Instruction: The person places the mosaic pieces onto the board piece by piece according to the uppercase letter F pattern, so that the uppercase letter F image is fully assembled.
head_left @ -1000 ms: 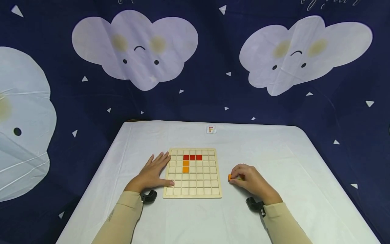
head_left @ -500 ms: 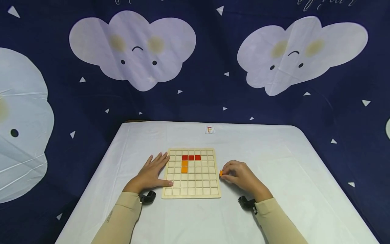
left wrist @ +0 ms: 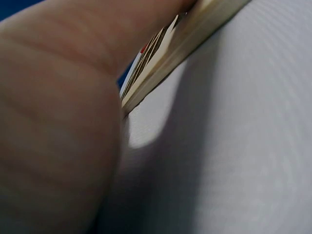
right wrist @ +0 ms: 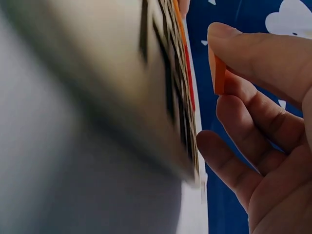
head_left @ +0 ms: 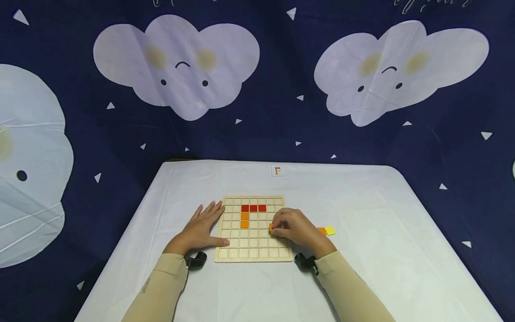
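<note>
An orange square tile (head_left: 271, 227) is pinched between the thumb and fingertips of the right hand (head_left: 297, 227), just above the gridded wooden board (head_left: 253, 256) at lower centre. The left hand (head_left: 200, 230), fingers spread, touches the board's left edge.

The exact kind of room cannot be told; it appears a screened-off place, with a white-covered table (head_left: 378, 210) before a navy fabric backdrop (head_left: 286, 67) printed with clouds (head_left: 183, 76).
</note>
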